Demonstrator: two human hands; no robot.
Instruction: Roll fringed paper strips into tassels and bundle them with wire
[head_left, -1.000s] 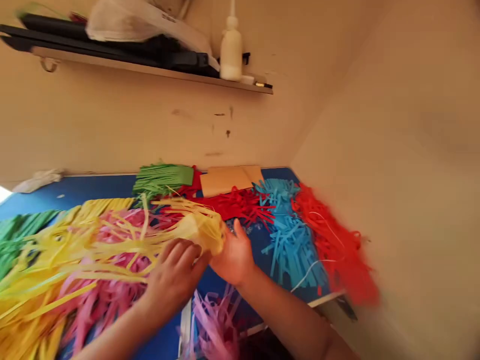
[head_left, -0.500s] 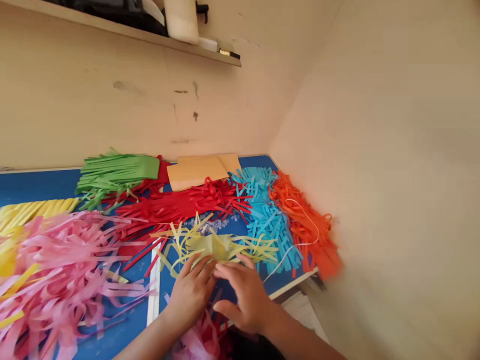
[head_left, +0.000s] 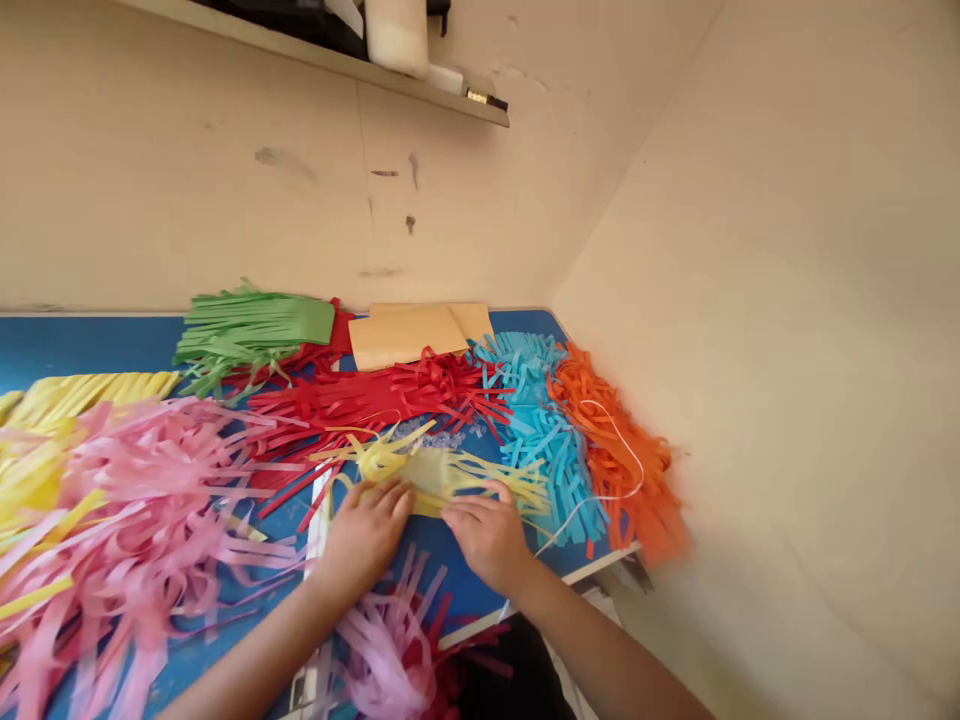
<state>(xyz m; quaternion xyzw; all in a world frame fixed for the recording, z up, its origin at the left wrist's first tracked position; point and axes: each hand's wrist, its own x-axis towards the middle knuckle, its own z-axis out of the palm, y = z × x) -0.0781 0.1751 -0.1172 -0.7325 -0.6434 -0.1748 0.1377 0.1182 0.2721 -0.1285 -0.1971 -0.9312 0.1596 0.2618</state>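
A pale yellow sheet of fringed tissue paper lies in front of me, its cut strips spreading left and right from an uncut middle. At its near left edge, my left hand is closed with curled fingers on the paper. My right hand pinches the near right edge, the thumb hidden beneath. Behind the sheet lies red fringed paper. Blue fringed paper is just beyond the right-hand strips.
Pink fringed paper and yellow fringed paper cover the left of the blue table. Green fringed paper, tan paper sheets and orange fringed paper lie farther back. White string crosses the orange. A shelf hangs above.
My hands have moved apart along the near edge of the yellow paper. My right hand has come down from raised, spread fingers to a pinch. The view has shifted slightly left.
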